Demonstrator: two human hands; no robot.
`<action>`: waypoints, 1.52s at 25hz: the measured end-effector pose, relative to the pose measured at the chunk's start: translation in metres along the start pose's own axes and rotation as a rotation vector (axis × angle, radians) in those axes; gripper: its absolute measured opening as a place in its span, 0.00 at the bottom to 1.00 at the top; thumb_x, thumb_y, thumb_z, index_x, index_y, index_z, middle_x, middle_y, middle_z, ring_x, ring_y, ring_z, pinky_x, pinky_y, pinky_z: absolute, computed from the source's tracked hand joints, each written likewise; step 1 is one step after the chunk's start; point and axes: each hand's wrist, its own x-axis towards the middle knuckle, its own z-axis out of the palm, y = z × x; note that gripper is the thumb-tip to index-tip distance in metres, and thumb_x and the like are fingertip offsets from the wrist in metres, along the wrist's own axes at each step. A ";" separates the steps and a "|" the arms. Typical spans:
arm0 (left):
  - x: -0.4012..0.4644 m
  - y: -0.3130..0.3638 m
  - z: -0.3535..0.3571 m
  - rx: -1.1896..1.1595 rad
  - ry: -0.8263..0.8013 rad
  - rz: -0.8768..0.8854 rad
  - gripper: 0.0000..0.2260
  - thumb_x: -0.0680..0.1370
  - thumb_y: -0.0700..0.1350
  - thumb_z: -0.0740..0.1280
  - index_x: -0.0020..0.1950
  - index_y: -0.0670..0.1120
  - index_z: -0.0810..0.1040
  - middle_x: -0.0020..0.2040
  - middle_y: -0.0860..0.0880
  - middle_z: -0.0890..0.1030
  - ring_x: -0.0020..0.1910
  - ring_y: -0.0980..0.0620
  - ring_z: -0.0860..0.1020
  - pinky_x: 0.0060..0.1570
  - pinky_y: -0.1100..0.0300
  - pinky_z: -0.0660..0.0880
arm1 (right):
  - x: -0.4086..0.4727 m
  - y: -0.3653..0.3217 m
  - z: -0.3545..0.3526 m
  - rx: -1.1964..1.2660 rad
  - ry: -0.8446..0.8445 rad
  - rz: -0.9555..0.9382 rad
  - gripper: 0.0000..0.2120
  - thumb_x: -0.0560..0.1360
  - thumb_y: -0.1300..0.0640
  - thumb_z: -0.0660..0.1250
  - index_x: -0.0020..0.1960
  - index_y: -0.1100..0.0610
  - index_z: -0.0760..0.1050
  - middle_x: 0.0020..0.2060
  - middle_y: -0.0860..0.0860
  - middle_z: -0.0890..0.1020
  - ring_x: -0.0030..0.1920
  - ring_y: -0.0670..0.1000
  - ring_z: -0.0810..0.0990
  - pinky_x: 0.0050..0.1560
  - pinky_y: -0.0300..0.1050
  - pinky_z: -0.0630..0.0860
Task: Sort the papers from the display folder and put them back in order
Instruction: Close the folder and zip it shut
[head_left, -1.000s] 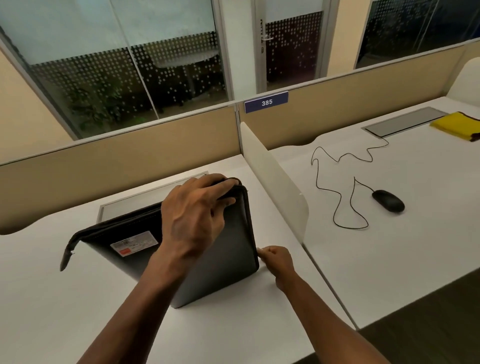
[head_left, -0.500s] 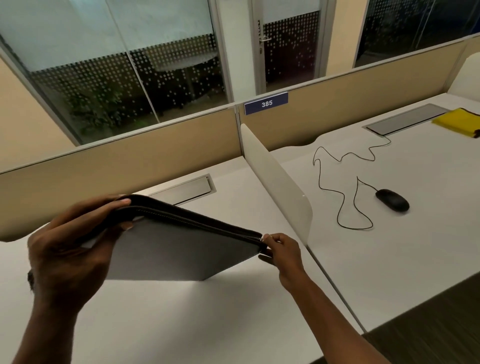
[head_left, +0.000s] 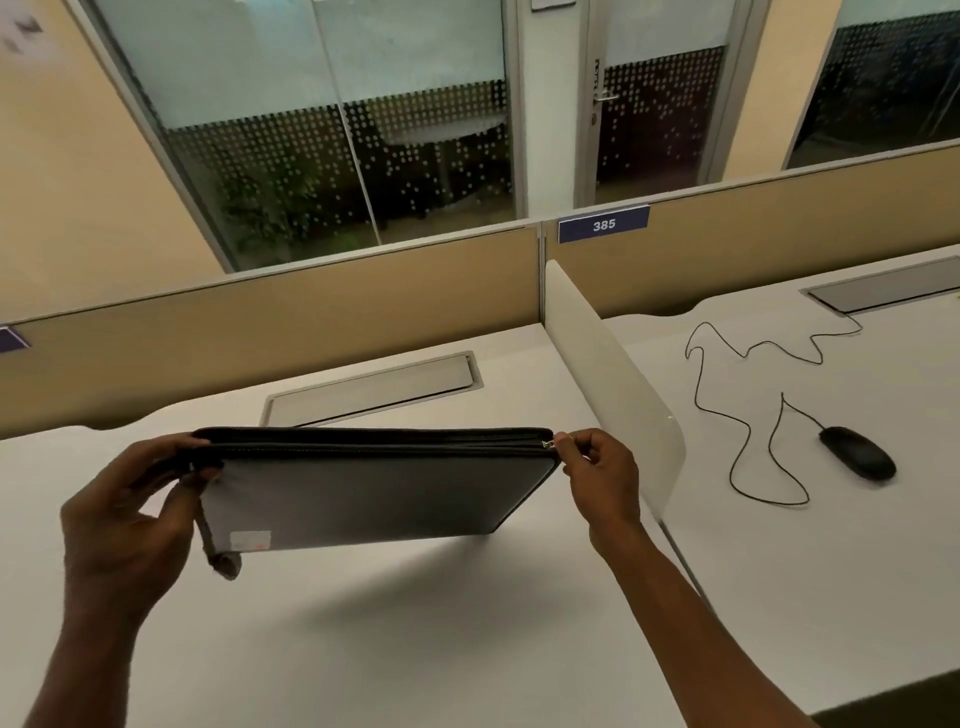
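A dark grey zippered display folder (head_left: 363, 499) is held above the white desk (head_left: 415, 649), its zipped edge facing up and level. A small label sits near its lower left corner, and a strap hangs below that corner. My left hand (head_left: 130, 514) grips the folder's left end, thumb on the near face. My right hand (head_left: 597, 473) pinches the metal zipper pull at the folder's top right corner. The zip looks closed along the top edge. No papers are visible.
A white divider panel (head_left: 613, 374) stands just right of my right hand. Beyond it lie a black mouse (head_left: 857, 460) and its looping cable (head_left: 727, 405). A grey cable hatch (head_left: 374, 387) sits behind the folder, with a beige partition (head_left: 260, 327) further back.
The folder has been lifted and turned so its zipped edge lies level and faces me. My left hand shifted from the top edge to the left end. My right hand kept hold of the zipper pull.
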 end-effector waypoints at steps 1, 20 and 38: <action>0.001 0.003 -0.003 0.027 -0.008 -0.026 0.16 0.75 0.27 0.69 0.54 0.47 0.80 0.52 0.45 0.83 0.52 0.61 0.81 0.59 0.64 0.76 | -0.001 -0.002 0.004 -0.001 -0.004 -0.018 0.08 0.77 0.55 0.72 0.40 0.53 0.81 0.38 0.47 0.84 0.45 0.50 0.82 0.47 0.45 0.79; -0.055 -0.053 0.038 0.393 -0.070 -0.164 0.23 0.71 0.34 0.72 0.64 0.44 0.72 0.69 0.40 0.71 0.75 0.36 0.63 0.72 0.44 0.65 | -0.010 -0.034 0.050 -0.099 -0.013 -0.142 0.05 0.78 0.56 0.71 0.43 0.54 0.81 0.40 0.46 0.83 0.42 0.41 0.80 0.40 0.29 0.72; -0.052 0.038 0.190 0.631 -0.490 0.418 0.34 0.78 0.54 0.69 0.80 0.56 0.56 0.77 0.44 0.65 0.76 0.40 0.64 0.74 0.42 0.60 | 0.002 0.002 0.034 -0.017 -0.079 0.113 0.08 0.78 0.56 0.72 0.42 0.58 0.82 0.39 0.49 0.87 0.42 0.46 0.87 0.54 0.53 0.82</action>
